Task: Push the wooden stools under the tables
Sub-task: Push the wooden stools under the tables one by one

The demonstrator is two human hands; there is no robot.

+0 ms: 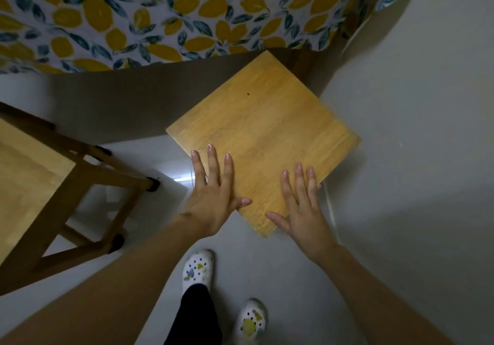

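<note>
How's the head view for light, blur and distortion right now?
Head view: dim overall, a shadow falling under the tablecloth; stool seat and both hands fairly sharp; forearms and left stool softer; wide-angle bending toward the edges.

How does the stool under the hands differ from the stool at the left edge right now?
The stool under the hands has its far corner at the lemon-print tablecloth; the left stool stands out from it. The left hand and right hand lie flat on the first; nothing touches the left stool. The first shows only its seat; the left stool shows legs and rungs. Both have light wooden seats.
</note>
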